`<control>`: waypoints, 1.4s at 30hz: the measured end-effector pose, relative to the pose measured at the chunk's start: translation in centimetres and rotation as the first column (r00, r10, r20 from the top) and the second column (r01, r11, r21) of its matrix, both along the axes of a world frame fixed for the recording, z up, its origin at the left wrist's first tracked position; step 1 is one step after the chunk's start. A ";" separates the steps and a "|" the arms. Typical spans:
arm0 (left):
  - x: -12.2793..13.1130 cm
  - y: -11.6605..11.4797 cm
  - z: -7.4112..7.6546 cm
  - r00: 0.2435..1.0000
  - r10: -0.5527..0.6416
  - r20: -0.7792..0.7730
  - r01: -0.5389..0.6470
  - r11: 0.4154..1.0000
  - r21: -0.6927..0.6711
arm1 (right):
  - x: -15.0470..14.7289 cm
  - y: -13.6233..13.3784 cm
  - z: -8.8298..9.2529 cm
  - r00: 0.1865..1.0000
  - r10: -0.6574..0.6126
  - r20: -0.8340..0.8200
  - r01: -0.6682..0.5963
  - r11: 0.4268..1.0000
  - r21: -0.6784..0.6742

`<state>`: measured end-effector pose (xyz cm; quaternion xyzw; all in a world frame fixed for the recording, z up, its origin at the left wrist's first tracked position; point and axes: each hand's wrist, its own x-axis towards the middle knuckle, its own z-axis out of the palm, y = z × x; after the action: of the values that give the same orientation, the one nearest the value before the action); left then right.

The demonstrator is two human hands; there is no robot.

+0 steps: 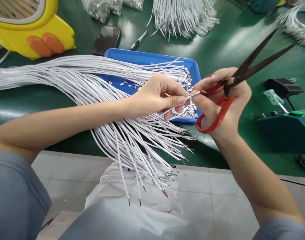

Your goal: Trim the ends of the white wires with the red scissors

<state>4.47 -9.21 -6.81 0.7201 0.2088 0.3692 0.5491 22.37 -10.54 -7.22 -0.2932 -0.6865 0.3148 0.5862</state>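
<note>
My left hand [161, 96] pinches a white cable [168, 110] close to its end, above the right part of a blue tray [198, 75]. Red-handled scissors [244, 71] hang open on my right hand [223, 100], their dark blades pointing up and right. The thumb and fingertip of that hand touch the cable's tip. Under my left forearm spreads a large bundle of white cables [75, 71], some ends showing red and green wires. Small silvery metal pieces [192, 111] lie in the tray.
A black phone [106, 40] and a pen [138, 40] lie behind the tray. More white cables [182, 15] and bags of metal parts [97, 8] are at the back. A yellow plastic object [62, 33] stands back left, a green machine [287, 130] at right on the green table [224, 153].
</note>
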 end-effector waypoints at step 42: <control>0.4 0.1 -0.4 0.978 0.194 0.073 -0.194 0.981 -0.007 | 0.3 0.7 0.0 0.996 -0.057 0.070 0.062 0.996 -0.071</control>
<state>4.83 -9.12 -7.22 0.6824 0.2576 0.4472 0.5177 22.69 -9.88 -7.21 -0.3454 -0.6850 0.3117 0.5606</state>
